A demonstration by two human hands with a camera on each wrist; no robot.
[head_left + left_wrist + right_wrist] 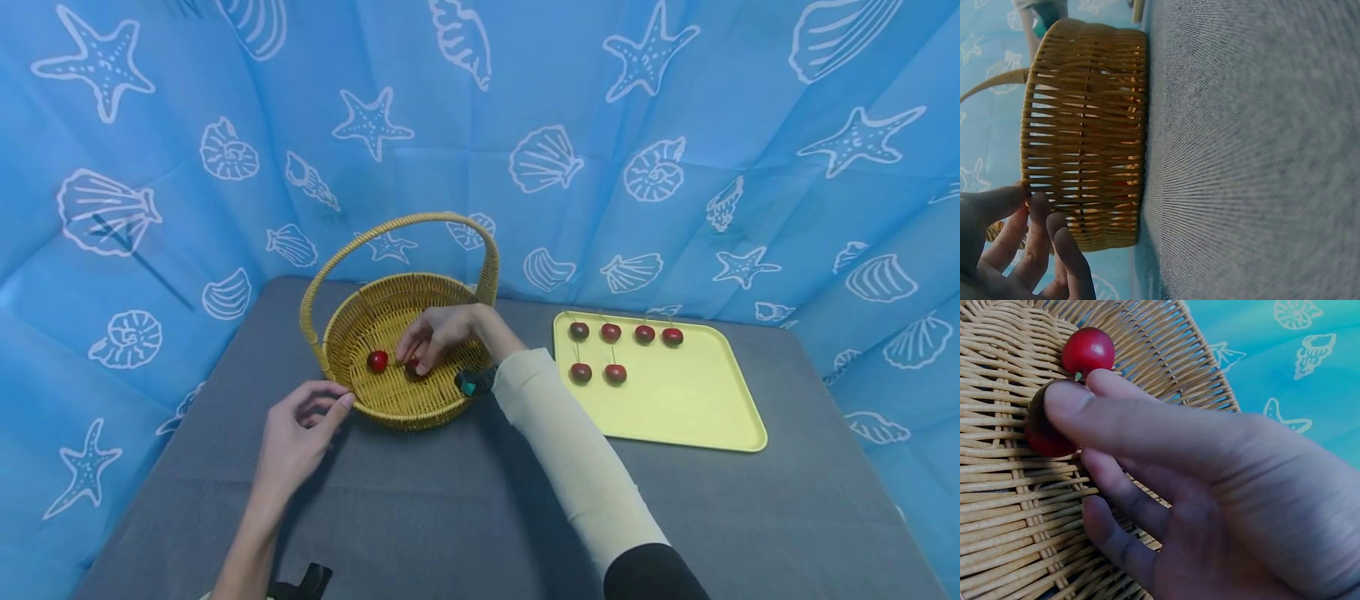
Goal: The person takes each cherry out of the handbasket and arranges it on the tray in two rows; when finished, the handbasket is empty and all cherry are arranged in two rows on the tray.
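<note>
Inside the round wicker basket [397, 404], my right hand [448, 330] pinches a dark red cherry [1047, 437] between thumb and fingers, low against the woven bottom. Just left of it in the head view lies another red cherry [377, 361], which the right wrist view shows with a short green stem end. My left hand [303, 425] grips the basket's near-left rim, thumb on one side and fingertips on the other. From the left wrist view, the basket's slatted side wall [1085, 137] stands upright on the cloth.
A yellow tray [690, 400] lies to the right, with several stemmed cherries [615, 374] in two rows toward its far left. The basket's tall arched handle [405, 221] rises over it. Grey cloth [420, 517] covers the table; a blue seashell-patterned curtain [450, 108] hangs behind.
</note>
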